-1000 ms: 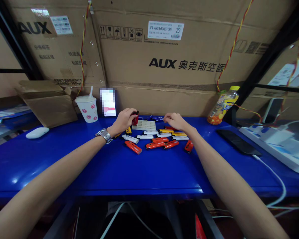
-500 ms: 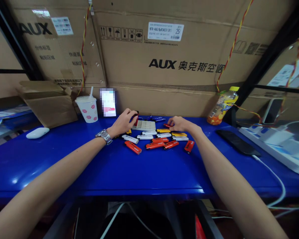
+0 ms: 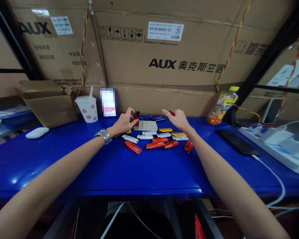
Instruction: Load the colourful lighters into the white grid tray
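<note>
A dark red lighter [image 3: 137, 119] stands upright at the left end of the pale slotted tray [image 3: 149, 125], with the fingers of my left hand [image 3: 126, 122] around it. Right of the tray and a little above the table, my right hand [image 3: 178, 119] grips another red lighter [image 3: 172, 113], mostly hidden by the fingers. In front of the tray lie white lighters [image 3: 130, 138], yellow lighters [image 3: 165, 130] and several orange-red lighters [image 3: 133, 147]. Blue lighters [image 3: 158, 119] lie behind the tray.
A paper cup [image 3: 87, 109], a lit phone [image 3: 108, 102] and a white case [image 3: 37, 132] are at the left. A bottle [image 3: 223, 105], a black phone [image 3: 236, 142] and a power strip [image 3: 276, 149] with cables are at the right. Large cartons [image 3: 164, 76] stand behind.
My right hand has lifted its red lighter up and slightly back from the table. My left fingers have shifted, showing more of the upright lighter. The tray has moved slightly right.
</note>
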